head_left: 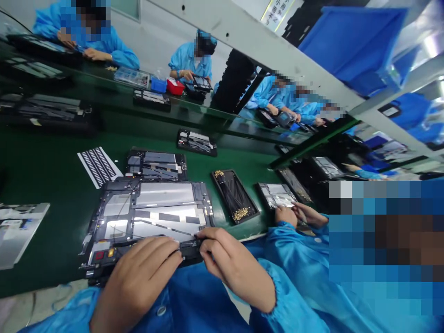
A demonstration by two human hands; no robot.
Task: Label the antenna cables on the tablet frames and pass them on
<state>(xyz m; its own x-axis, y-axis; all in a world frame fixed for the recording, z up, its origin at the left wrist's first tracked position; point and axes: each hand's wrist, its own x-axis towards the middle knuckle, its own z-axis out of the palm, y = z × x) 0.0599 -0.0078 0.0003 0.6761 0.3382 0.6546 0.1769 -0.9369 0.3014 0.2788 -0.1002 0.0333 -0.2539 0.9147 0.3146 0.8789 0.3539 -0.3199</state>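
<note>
An opened tablet [166, 192] lies in front of me, its silver battery packs, dark flat cables and small boards exposed. My left hand [138, 270] rests over its near edge, fingers bent and pressed together; what lies under the fingertips is hidden. At the near right corner, my right hand [231, 259] has thumb and forefinger pinched close to the end of a thin black cable [163, 225]. Whatever sits in that pinch is too small to make out. Directly behind stands another opened tablet [157, 162], partly covered by the nearer one.
A black tray [256, 213] of gold-tipped cables lies to the right, a printed label sheet [99, 166] behind left. A metal panel [21, 240] is at far left. Close on my right, a co-worker's hands [287, 215] work on another device [275, 192]. A shelf beam [277, 51] crosses above.
</note>
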